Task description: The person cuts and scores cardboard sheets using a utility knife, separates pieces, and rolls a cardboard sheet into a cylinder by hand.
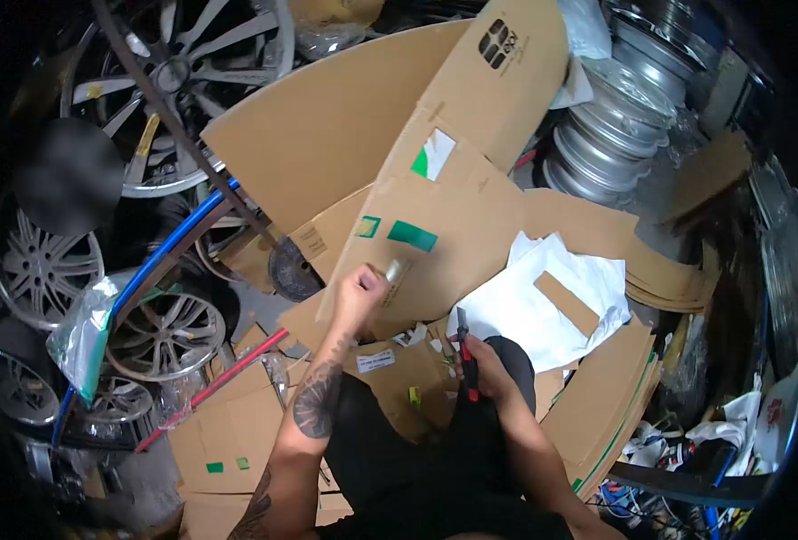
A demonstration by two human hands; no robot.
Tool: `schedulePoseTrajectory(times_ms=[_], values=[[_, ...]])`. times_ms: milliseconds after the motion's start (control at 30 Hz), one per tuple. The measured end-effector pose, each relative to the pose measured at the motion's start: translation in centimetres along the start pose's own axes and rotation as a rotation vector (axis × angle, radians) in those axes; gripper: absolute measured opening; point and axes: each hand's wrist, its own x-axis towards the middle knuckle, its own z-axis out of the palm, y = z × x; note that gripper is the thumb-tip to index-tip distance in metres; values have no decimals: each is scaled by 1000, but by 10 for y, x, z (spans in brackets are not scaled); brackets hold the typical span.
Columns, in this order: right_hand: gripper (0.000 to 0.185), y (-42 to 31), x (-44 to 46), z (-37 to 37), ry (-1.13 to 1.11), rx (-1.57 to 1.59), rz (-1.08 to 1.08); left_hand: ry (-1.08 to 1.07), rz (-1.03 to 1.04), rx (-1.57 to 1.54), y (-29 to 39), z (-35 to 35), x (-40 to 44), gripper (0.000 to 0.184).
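My left hand is closed in front of a large cardboard sheet. A small whitish scrap, too blurred to name surely, shows at its fingertips. Pieces of green tape and a white and green label are stuck to this sheet. My right hand grips a red and black utility knife over my right thigh, its tip pointing away from me. Just beyond that hand lies a crumpled white sheet with a cardboard strip on it.
Alloy wheels crowd the left side, with a metal bar and a blue-edged strip across them. Silver rims are stacked at the back right. Flattened cardboard lies at right, and a red rod at left.
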Motion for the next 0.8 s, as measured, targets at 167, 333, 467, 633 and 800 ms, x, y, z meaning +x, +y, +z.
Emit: schedulePoseTrajectory(times_ms=[167,333,467,633,800], values=[[41,8,12,-17,-75,-96,25,-57,-108,-199,-9,26,-39,11],[38,14,29,-13,-114,-30,90,133,53,174,20,-7,-16,24],[39,11,34,-2,-86,-89,156,336,42,206,56,-33,33,18],[41,7,26,4,-95,-26,176,308,155,444,12,-49,58,39],[44,7,27,-1,-125,29,180,191,-63,375,-29,-22,35,46]])
